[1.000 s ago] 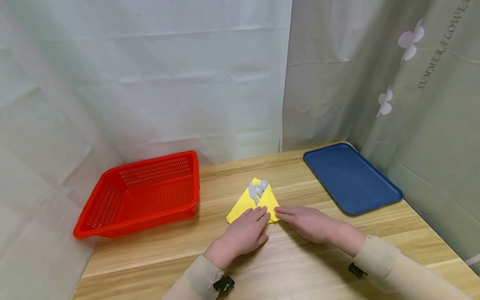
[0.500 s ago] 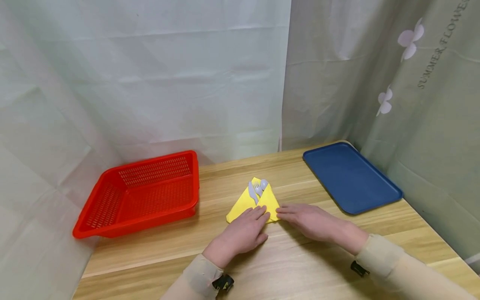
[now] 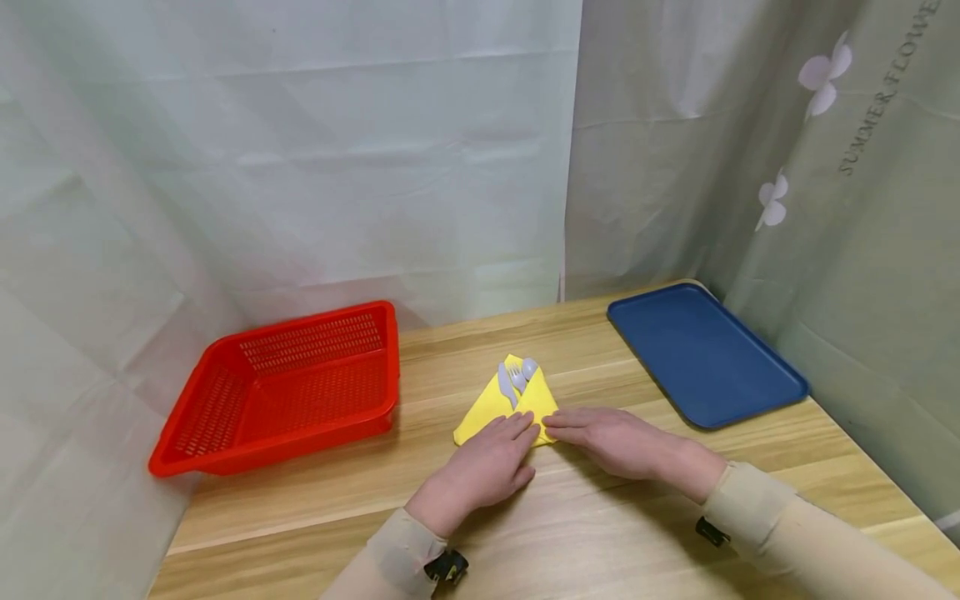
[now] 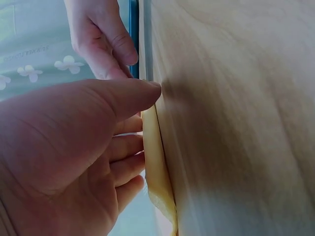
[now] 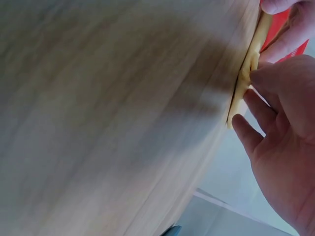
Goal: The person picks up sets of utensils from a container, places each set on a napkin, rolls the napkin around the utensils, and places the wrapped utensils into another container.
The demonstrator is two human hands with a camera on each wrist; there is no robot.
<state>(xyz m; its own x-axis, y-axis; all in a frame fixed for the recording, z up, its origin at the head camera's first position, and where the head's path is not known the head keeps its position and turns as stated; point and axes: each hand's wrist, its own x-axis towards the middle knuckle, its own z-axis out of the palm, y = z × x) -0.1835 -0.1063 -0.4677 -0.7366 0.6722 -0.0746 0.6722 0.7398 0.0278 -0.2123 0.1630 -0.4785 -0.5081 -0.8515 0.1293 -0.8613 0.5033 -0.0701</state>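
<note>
Curtain reads "SUMMER FLOWE". Left hand and right hand, fingers straight, touch the napkin round the cutlery mid-way across the counter, well apart from left-edge basket and right-edge tray.

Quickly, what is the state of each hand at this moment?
Left hand: open, fingers resting on the yellow napkin, not gripping it.
Right hand: open, fingertips touching the napkin's right side.
</note>
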